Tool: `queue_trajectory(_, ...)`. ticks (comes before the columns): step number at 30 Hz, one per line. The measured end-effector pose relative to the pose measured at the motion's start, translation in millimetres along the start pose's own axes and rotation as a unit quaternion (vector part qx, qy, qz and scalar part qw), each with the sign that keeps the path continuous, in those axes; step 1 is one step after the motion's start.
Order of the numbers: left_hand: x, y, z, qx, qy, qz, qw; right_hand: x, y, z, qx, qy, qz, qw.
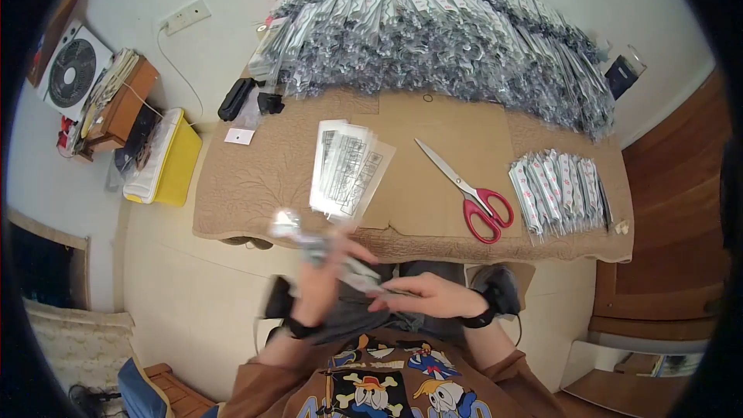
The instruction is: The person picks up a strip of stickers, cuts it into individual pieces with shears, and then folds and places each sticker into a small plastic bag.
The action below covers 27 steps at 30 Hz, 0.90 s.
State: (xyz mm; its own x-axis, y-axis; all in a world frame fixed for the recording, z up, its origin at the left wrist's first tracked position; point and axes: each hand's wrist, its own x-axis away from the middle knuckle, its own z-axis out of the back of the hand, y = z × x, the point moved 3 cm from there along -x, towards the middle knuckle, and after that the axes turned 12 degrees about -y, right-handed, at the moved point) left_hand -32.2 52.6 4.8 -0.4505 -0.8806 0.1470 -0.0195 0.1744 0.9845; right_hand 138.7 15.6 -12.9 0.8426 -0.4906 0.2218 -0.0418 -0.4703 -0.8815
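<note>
Fingers (410,285) do best supporting both ends of the long, narrow, clear-and-silvery plastic packet (361,276) at the frame's lower centre, which the blurred left hand (317,285) appears to grip midway, while I cannot tell whether the right hand (433,295), fingers narrowly spaced, pinches or merely touches its lower end.

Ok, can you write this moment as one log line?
left hand: holding blurred plastic packet; right hand: at packet's end; red-handled scissors: on cardboard sheet; printed plastic sleeves: fanned, left of scissors
</note>
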Motion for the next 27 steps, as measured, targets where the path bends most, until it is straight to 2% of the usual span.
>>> queue_trajectory(1, 7.9, 13.9, 25.1, -0.071, 0.093, -0.101, 0.988, 12.4, -4.1, 5.3, 0.107, 0.0, 0.015, 0.994)
queue_trajectory(2, 20.0, 9.8, 85.1, -0.23, 0.182, -0.119, 0.949, 28.0, -8.6, 11.2, 0.212, 0.0, 0.03, 0.977)
queue_trajectory(3, 50.8, -6.7, 184.5, -0.439, 0.333, -0.058, 0.833, 43.5, -12.3, 15.9, 0.316, 0.001, 0.044, 0.948)
queue_trajectory(4, 76.7, 42.8, 226.0, -0.614, 0.446, 0.002, 0.651, 58.5, -14.5, 21.6, 0.29, 0.036, 0.072, 0.954)
queue_trajectory(5, 114.2, 71.5, 308.2, -0.654, 0.491, 0.122, 0.562, 74.5, -17.4, 27.6, 0.264, 0.07, 0.099, 0.957)
queue_trajectory(6, 177.6, 76.5, 424.7, -0.646, 0.543, 0.029, 0.535, 93.7, -20.6, 35.9, 0.212, 0.132, 0.088, 0.964)
queue_trajectory(7, 191.9, 72.6, 432.1, -0.649, 0.54, 0.031, 0.535, 107.3, -22.6, 43.9, 0.158, 0.192, 0.077, 0.966)
queue_trajectory(8, 207.0, 68.8, 441.3, -0.604, 0.538, 0.01, 0.589, 109.7, -22.7, 47.8, 0.154, 0.191, 0.078, 0.966)
queue_trajectory(9, 222.9, 66.5, 447.6, -0.556, 0.533, -0.009, 0.638, 115.8, -27.9, 55.2, 0.24, 0.318, 0.112, 0.91)
queue_trajectory(10, 237.5, 67.2, 451.7, -0.505, 0.527, -0.03, 0.683, 120.0, -33.9, 59.8, 0.32, 0.435, 0.145, 0.829)
queue_trajectory(11, 248.7, 69.0, 457.1, -0.452, 0.519, -0.053, 0.724, 113.4, -37.4, 62.7, 0.317, 0.434, 0.15, 0.83)
queue_trajectory(12, 257.2, 70.8, 459.4, -0.396, 0.507, -0.076, 0.762, 104.5, -45.2, 62.2, 0.444, 0.453, 0.115, 0.765)
queue_trajectory(14, 270.3, 72.5, 465.1, -0.276, 0.474, -0.118, 0.828, 89.5, -55.0, 57.1, 0.665, 0.463, 0.034, 0.585)
queue_trajectory(15, 272.9, 73.3, 466.7, -0.213, 0.454, -0.138, 0.854, 87.3, -56.2, 57.9, 0.665, 0.463, 0.037, 0.585)
queue_trajectory(16, 210.8, 77.6, 349.5, -0.194, 0.414, -0.121, 0.881, 85.2, -56.5, 60.3, 0.657, 0.464, 0.014, 0.594)
queue_trajectory(17, 180.9, 59.4, 309.4, -0.139, 0.326, -0.161, 0.921, 83.2, -55.7, 61.9, 0.649, 0.463, -0.008, 0.603)
queue_trajectory(18, 147.6, 43.3, 266.9, -0.077, 0.305, -0.188, 0.93, 81.0, -54.1, 62.6, 0.641, 0.462, -0.03, 0.613)
queue_trajectory(19, 121.4, 27.0, 232.4, 0.016, 0.302, -0.168, 0.938, 79.8, -52.3, 61.9, 0.641, 0.46, -0.026, 0.614)
queue_trajectory(20, 95.4, 21.6, 184.9, 0.032, 0.31, -0.202, 0.928, 81.3, -46.6, 65.3, 0.501, 0.468, 0.021, 0.728)
queue_trajectory(21, 77.6, 10.3, 154.6, 0.099, 0.315, -0.243, 0.912, 81.2, -39.5, 67.1, 0.344, 0.459, 0.068, 0.817)
queue_trajectory(22, 61.7, 10.3, 122.8, 0.109, 0.326, -0.248, 0.906, 78.6, -31.7, 65.6, 0.174, 0.432, 0.11, 0.878)
queue_trajectory(24, 32.0, 17.9, 68.9, 0.122, 0.356, -0.267, 0.887, 62.9, -13.2, 31.6, 0.013, 0.332, 0.151, 0.931)
queue_trajectory(27, 7.6, 16.8, 30.5, 0.147, 0.368, -0.304, 0.866, 30.8, 19.5, -21.8, 0.029, 0.128, 0.247, 0.96)
